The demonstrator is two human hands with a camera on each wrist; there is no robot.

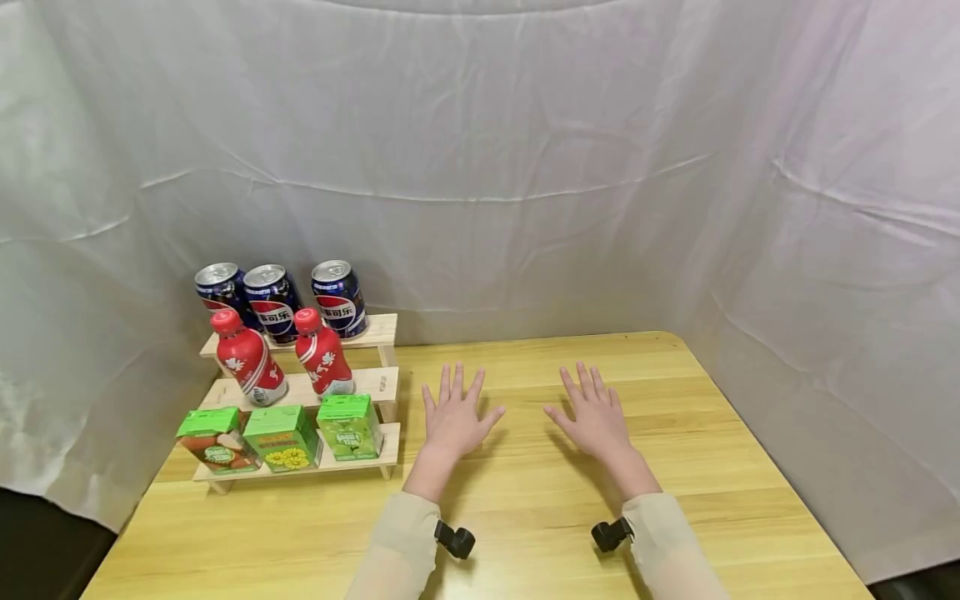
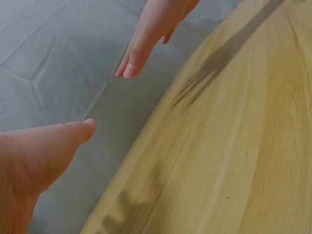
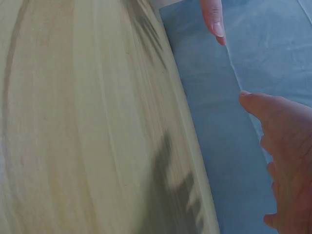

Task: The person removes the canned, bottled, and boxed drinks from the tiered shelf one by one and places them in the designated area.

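Note:
My left hand (image 1: 455,422) hovers over the wooden table (image 1: 525,533) with fingers spread and nothing in it. To its right, my right hand (image 1: 595,421) is held the same way, also bare. Shadows of both hands fall on the wood in the wrist views. Nearest the left hand, at its left, a three-step wooden rack (image 1: 389,381) carries drinks. On its lowest step are a green juice carton (image 1: 350,429), a carton with yellow flowers (image 1: 287,442) and a brown-and-green carton (image 1: 221,442). Two red bottles, a left one (image 1: 253,360) and a right one (image 1: 324,357), stand on the middle step.
The top step bears three dark blue cola cans: a right one (image 1: 340,302), a middle one (image 1: 273,306) and a left one (image 1: 219,287). Grey-white curtains (image 1: 480,167) enclose the table at the back and both sides. A black wrist camera (image 1: 455,540) sits on the left sleeve.

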